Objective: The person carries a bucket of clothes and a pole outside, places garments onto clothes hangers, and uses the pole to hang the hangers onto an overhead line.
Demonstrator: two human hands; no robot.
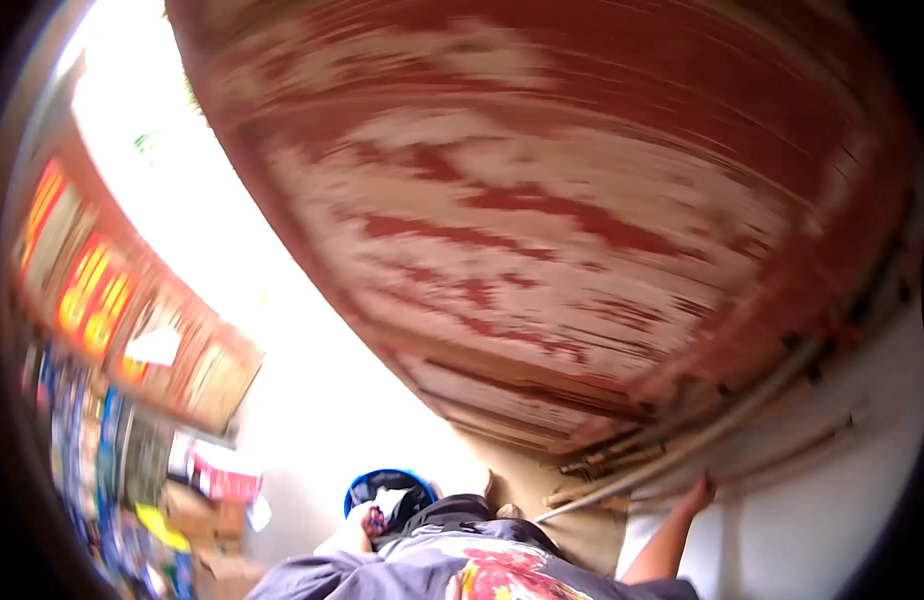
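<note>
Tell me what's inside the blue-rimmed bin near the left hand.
Inside the bin, dark material and a whitish item show, both too blurred to identify. They cover the bottom, so anything beneath cannot be seen.

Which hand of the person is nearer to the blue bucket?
Left. The left hand is beside the blue bucket, though touching is unclear; the right hand is farther away, out on the person's right side.

A thin reddish-brown rod (792,452) lies aslant at the right, straight and narrow, its far end reaching rightward. On the left, a round bin (431,484) with a bright blue rim stands mouth up, its inside dark, something white within. Just beside its near edge is a small dark item (377,521) with reddish patches, blurred.
</note>
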